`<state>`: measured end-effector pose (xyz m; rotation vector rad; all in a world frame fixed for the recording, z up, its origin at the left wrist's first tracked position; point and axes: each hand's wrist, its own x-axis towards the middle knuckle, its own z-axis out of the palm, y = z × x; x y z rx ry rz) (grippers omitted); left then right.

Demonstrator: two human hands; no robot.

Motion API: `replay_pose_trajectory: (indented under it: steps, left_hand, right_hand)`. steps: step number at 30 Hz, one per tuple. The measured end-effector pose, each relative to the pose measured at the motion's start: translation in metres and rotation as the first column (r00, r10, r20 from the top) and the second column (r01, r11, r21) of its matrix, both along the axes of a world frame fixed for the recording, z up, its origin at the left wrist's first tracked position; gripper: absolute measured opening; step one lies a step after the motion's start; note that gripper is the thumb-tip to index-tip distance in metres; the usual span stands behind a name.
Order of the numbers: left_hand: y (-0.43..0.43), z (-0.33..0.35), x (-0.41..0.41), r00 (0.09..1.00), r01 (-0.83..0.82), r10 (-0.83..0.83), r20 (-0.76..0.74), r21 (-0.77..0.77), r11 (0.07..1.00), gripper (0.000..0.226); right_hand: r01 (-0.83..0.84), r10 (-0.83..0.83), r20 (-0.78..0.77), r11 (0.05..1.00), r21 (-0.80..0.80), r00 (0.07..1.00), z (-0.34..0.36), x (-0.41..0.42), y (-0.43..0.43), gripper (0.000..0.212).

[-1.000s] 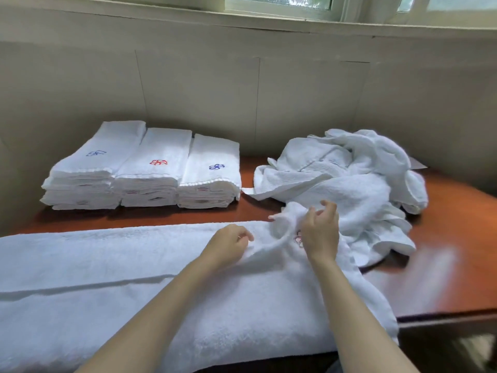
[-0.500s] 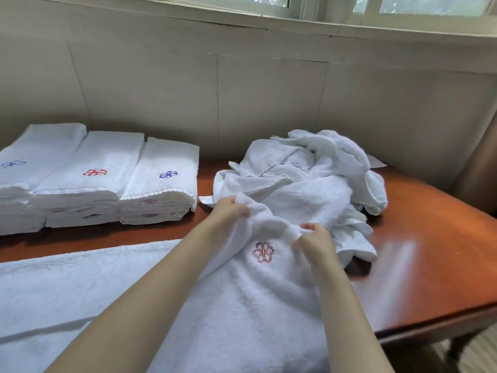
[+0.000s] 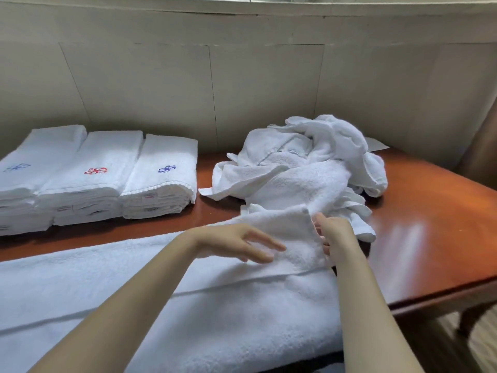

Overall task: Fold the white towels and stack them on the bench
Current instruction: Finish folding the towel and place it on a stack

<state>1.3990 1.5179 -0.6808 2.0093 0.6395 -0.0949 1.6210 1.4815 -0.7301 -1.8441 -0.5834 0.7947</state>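
A long white towel point(image 3: 188, 305) lies spread across the near edge of the reddish wooden bench point(image 3: 430, 224). Its right end is lifted and folded back toward the left. My right hand point(image 3: 333, 232) pinches that raised end at its right edge. My left hand point(image 3: 239, 242) hovers flat over the fold with fingers apart, holding nothing. Behind the hands sits a loose heap of unfolded white towels point(image 3: 304, 168). Three stacks of folded towels point(image 3: 99, 179) stand side by side at the back left, with blue and red embroidered marks on top.
A pale panelled wall point(image 3: 255, 90) runs close behind the bench. The bench's right front corner and a curved leg point(image 3: 468, 316) show at lower right, with floor beyond. A dark wooden piece point(image 3: 481, 141) rises at the far right.
The towel's right end, which both hands gripped with the red mark facing up, is now turned over to the left. My left hand has let go and opened. The view shifted back leftward.
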Motion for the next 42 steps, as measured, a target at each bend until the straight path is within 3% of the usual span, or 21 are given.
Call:
replay_pose_trajectory:
  steps: [2, 5, 8, 11, 15, 18, 22, 25, 27, 31, 34, 36, 38, 40, 42]
  left_hand:
    - [-0.005, -0.008, -0.007, 0.999, -0.03, 0.03, 0.027, -0.012, 0.999, 0.029]
    - [-0.008, -0.016, -0.016, 0.973, -0.193, 0.194, 0.126, -0.016, 0.981, 0.023]
    - [-0.004, -0.021, -0.028, 0.892, -0.403, 0.387, 0.234, 0.024, 0.915, 0.018]
    - [0.003, -0.027, -0.048, 0.827, -0.532, 0.493, 0.27, 0.094, 0.841, 0.018]
    - [0.003, -0.037, -0.085, 0.902, -0.428, 0.407, 0.142, 0.175, 0.887, 0.025]
    - [-0.002, -0.041, -0.108, 0.938, -0.332, 0.348, -0.001, 0.294, 0.896, 0.035]
    - [-0.014, -0.037, -0.12, 0.952, -0.158, 0.235, -0.196, 0.343, 0.926, 0.06]
    - [-0.026, -0.041, -0.123, 0.96, -0.165, 0.256, -0.116, 0.507, 0.846, 0.031]
    - [-0.034, -0.046, -0.125, 0.967, -0.18, 0.252, -0.043, 0.586, 0.79, 0.015]
    - [-0.045, -0.053, -0.125, 0.973, -0.21, 0.226, 0.055, 0.624, 0.752, 0.021]
    - [-0.051, -0.055, -0.13, 0.963, -0.269, 0.235, 0.134, 0.554, 0.788, 0.011]
    - [-0.051, -0.054, -0.14, 0.94, -0.342, 0.296, 0.171, 0.439, 0.831, 0.008]
    - [-0.048, -0.054, -0.153, 0.914, -0.405, 0.365, 0.176, 0.387, 0.828, 0.015]
    - [-0.037, -0.056, -0.166, 0.879, -0.467, 0.442, 0.178, 0.505, 0.726, 0.021]
    - [-0.025, -0.061, -0.184, 0.781, -0.5, 0.618, 0.086, 0.678, 0.539, 0.037]
  right_hand:
    - [-0.006, 0.006, -0.011, 1.0, -0.009, 1.0, 0.007, 0.001, -0.005, 0.045]
    - [-0.162, 0.169, 0.166, 0.985, -0.06, 0.972, 0.016, -0.006, -0.013, 0.052]
    - [-0.356, 0.376, 0.255, 0.926, -0.123, 0.891, 0.013, -0.012, -0.02, 0.037]
    - [-0.314, 0.338, 0.287, 0.941, -0.127, 0.896, 0.013, -0.012, -0.021, 0.029]
    - [-0.203, 0.262, 0.325, 0.957, -0.205, 0.909, 0.016, -0.013, -0.018, 0.029]
    - [-0.24, 0.356, 0.326, 0.907, -0.346, 0.876, 0.021, -0.014, -0.019, 0.011]
    - [-0.228, 0.421, 0.378, 0.859, -0.459, 0.824, 0.021, -0.014, -0.022, 0.017]
    - [-0.136, 0.343, 0.506, 0.906, -0.401, 0.792, 0.013, -0.014, -0.02, 0.035]
    - [-0.068, 0.27, 0.559, 0.932, -0.355, 0.784, 0.009, -0.018, -0.019, 0.034]
    - [0.041, 0.153, 0.584, 0.951, -0.305, 0.798, 0.002, -0.026, -0.018, 0.029]
    - [0.108, 0.103, 0.628, 0.951, -0.29, 0.771, 0.001, -0.036, -0.02, 0.032]
    - [0.185, 0.048, 0.714, 0.952, -0.244, 0.698, 0.002, -0.046, -0.019, 0.042]
    - [0.174, -0.015, 0.834, 0.98, -0.098, 0.551, 0.005, -0.061, -0.016, 0.047]
    - [-0.014, -0.016, 0.904, 1.0, 0.024, 0.426, 0.007, -0.084, -0.01, 0.044]
    - [-0.288, 0.149, 0.925, 0.957, -0.045, 0.35, 0.003, -0.113, -0.003, 0.037]
